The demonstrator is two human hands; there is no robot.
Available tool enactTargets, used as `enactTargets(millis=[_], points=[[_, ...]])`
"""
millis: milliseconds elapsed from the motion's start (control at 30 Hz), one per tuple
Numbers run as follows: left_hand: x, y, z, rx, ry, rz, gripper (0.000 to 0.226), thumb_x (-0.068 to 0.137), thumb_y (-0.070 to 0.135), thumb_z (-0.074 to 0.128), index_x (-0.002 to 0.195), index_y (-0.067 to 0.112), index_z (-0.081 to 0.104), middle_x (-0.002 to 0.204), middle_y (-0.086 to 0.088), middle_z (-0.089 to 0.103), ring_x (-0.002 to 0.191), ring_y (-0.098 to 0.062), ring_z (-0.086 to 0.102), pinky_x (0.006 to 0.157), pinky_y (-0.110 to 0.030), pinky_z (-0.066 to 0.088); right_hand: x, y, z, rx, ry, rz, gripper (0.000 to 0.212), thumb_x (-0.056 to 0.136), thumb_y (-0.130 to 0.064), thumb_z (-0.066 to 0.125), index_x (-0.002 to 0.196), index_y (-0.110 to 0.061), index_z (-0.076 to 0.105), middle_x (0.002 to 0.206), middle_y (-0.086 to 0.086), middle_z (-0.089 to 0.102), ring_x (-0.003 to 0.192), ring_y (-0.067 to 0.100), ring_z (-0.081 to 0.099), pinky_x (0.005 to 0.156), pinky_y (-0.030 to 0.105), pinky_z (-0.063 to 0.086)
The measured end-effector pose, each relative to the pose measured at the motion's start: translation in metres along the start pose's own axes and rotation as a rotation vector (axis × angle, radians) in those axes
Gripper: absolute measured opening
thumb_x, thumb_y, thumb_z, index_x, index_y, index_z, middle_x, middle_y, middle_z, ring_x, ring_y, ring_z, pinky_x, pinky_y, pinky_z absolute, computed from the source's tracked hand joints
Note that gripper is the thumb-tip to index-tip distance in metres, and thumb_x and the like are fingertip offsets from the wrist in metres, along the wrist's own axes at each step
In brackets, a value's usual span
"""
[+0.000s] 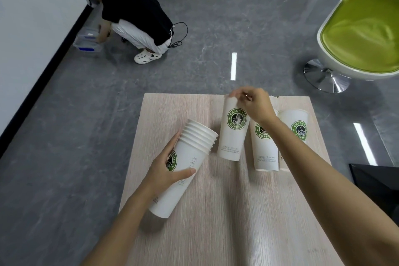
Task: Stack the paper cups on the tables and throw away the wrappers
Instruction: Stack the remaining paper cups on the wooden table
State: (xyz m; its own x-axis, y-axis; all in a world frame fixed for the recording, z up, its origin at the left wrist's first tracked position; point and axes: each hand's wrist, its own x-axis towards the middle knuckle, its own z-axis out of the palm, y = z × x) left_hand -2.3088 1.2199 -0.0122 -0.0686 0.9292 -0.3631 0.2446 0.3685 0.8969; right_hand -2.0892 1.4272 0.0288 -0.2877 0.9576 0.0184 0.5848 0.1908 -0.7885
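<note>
My left hand grips a tilted stack of several white paper cups, rims pointing up and to the right, its base lifted just off the light wooden table. With my right hand I pinch the rim of a single white cup with a green coffee logo, held above the table to the right of the stack. Behind my right forearm two more logo cups, one in the middle and one at the right, stand on the table. No wrapper shows.
A green and white swivel chair stands on the grey floor at the right. A person crouches by a clear plastic box at the far left wall. A black object sits at the table's right edge.
</note>
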Motion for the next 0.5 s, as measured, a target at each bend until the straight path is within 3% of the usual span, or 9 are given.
enactTargets(millis=[100, 200, 333, 500], points=[[-0.003, -0.001, 0.000, 0.004, -0.011, 0.005, 0.105, 0.071, 0.020, 0.086, 0.149, 0.047, 0.022, 0.134, 0.038, 0.038, 0.109, 0.025, 0.047, 0.079, -0.010, 0.048, -0.004, -0.007, -0.010, 0.057, 0.117, -0.016, 0.028, 0.092, -0.002, 0.051, 0.085, -0.019, 0.071, 0.092, -0.002, 0.071, 0.081, 0.028, 0.063, 0.075, 0.033, 0.050], [-0.005, 0.000, 0.000, 0.008, -0.017, 0.008, 0.105, 0.071, 0.020, 0.086, 0.148, 0.051, 0.022, 0.134, 0.038, 0.040, 0.112, 0.019, 0.049, 0.079, -0.013, 0.050, -0.008, -0.016, -0.023, 0.133, 0.231, -0.039, 0.028, 0.091, -0.001, 0.050, 0.085, -0.019, 0.070, 0.091, -0.001, 0.072, 0.071, 0.016, 0.056, 0.067, 0.022, 0.045], [-0.009, 0.001, 0.001, 0.024, -0.020, 0.018, 0.105, 0.071, 0.019, 0.086, 0.147, 0.052, 0.022, 0.132, 0.040, 0.039, 0.111, 0.016, 0.051, 0.078, -0.013, 0.050, -0.011, -0.027, -0.036, 0.201, 0.363, -0.059, 0.026, 0.091, -0.004, 0.053, 0.084, -0.022, 0.070, 0.074, 0.001, 0.065, 0.059, 0.010, 0.041, 0.056, 0.021, 0.034], [-0.013, 0.005, 0.004, 0.056, -0.052, 0.030, 0.105, 0.071, 0.021, 0.086, 0.147, 0.053, 0.021, 0.136, 0.037, 0.039, 0.110, 0.019, 0.049, 0.079, -0.013, 0.049, -0.021, -0.039, -0.041, 0.340, 0.409, -0.080, 0.025, 0.089, -0.003, 0.052, 0.085, -0.020, 0.070, 0.080, -0.005, 0.068, 0.071, 0.013, 0.050, 0.066, 0.020, 0.038]])
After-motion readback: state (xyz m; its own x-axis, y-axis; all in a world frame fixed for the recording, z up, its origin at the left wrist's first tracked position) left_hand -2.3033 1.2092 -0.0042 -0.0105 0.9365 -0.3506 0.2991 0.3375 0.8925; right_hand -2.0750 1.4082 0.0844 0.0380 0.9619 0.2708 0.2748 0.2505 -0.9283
